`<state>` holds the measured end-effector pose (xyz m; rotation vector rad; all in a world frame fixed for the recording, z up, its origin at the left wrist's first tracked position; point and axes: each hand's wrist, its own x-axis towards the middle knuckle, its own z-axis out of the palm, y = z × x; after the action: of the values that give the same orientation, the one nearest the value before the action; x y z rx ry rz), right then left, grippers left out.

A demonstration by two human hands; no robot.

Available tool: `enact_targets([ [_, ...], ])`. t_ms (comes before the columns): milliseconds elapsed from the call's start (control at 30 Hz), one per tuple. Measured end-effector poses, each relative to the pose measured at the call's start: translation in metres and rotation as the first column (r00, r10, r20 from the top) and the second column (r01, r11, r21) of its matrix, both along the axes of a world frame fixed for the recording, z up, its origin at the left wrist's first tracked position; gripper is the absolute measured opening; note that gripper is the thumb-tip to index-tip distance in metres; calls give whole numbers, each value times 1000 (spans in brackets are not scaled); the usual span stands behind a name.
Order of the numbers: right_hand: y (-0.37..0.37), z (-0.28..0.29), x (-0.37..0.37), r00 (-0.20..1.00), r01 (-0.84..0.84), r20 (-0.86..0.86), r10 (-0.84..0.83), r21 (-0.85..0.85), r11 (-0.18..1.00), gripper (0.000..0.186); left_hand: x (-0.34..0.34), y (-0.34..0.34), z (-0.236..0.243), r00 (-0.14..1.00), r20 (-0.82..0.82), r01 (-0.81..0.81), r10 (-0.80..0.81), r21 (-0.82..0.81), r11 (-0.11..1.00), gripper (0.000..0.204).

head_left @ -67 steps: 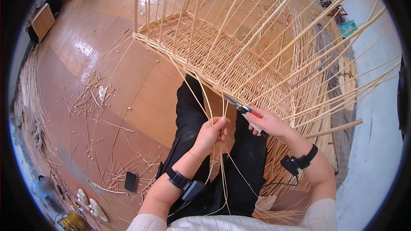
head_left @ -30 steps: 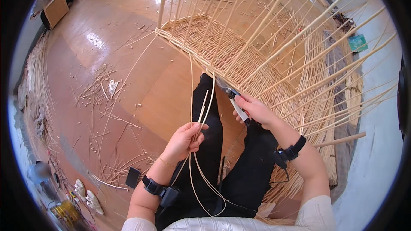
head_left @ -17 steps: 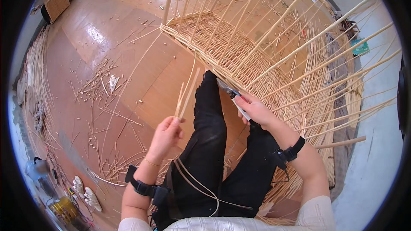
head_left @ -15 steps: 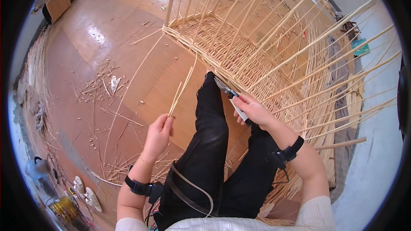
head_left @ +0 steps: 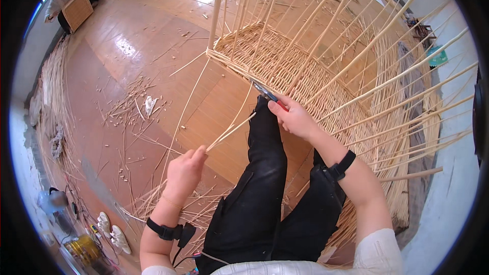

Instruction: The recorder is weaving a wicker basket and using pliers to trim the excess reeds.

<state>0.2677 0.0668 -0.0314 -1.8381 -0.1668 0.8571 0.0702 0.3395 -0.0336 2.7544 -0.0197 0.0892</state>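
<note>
We're gripping shears in the right hand, blades beside the woven base's near edge; left hand is holding thin canes nearer us than the base. Ideally we're tensioning canes, sparing the uprights.

Brown panelled floor: scattered stick offcuts, crumpled white scrap, pale shoes, long rods heaped far left.

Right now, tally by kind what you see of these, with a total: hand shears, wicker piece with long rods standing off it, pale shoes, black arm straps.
Hand shears: 1
Wicker piece with long rods: 1
Pale shoes: 2
Black arm straps: 2
Total: 6
</note>
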Motion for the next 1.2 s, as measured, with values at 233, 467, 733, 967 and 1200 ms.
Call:
enact_targets([
  [233, 6, -8, 3, 998, 10, -55, -7, 55, 998, 68, 19, 47, 10, 819, 66, -364, 571, -710, 604, 21],
  [467, 63, -23, 28, 823, 189, -566, 46, 350, 917, 49, 119, 23, -2, 850, -394, -458, 350, -881, 119, 21],
  [733, 88, -51, 54, 636, 322, -728, 254, 550, 771, 51, 136, 24, 8, 890, -365, -430, 274, -871, 237, 17],
  [967, 84, -55, 69, 605, 301, -730, 317, 578, 759, 55, 133, 27, 8, 886, -367, -446, 284, -843, 300, 24],
  [1200, 79, -56, 73, 651, 229, -682, 333, 594, 771, 56, 132, 29, 10, 862, -430, -497, 268, -821, 279, 20],
])
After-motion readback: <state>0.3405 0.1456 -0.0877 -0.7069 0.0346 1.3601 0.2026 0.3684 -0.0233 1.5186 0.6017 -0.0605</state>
